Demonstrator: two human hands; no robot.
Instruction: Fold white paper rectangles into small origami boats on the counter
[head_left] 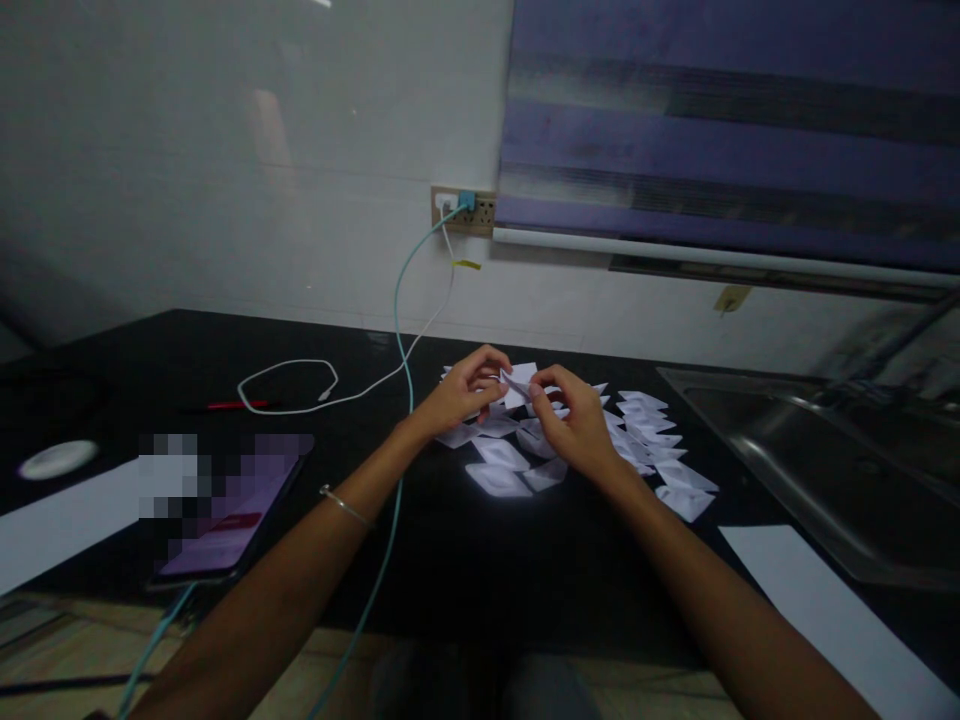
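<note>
Pinched a small folded white paper [523, 375] between both hands, gripping its left side in the fingers of the left hand [463, 390] and its right side in the fingers of the right hand [576, 420]. Had each thumb and index finger brought nearly together — only thin paper between — with the remaining fingers curled in loosely. Could not make out every fingertip around the folds. Held the paper right at the fingertips, in the gap between the two hands, just above a spread of folded paper pieces [499, 480] on the black desk [585, 570]. Saw beside the right hand an overlapping row of folded pieces [664, 440], lying toward the metal sink [810, 450]. Wore a thin bracelet [345, 506] on the left forearm. Had a flat white strip [825, 600] near the right forearm and a phone [225, 540] to the left of the left forearm — with another paper strip [60, 515] beyond it. Saw farther back a red pen [229, 405], a white cable [325, 397] and a teal cable [396, 490], passing beneath the left arm from the wall outlet [484, 215].
</note>
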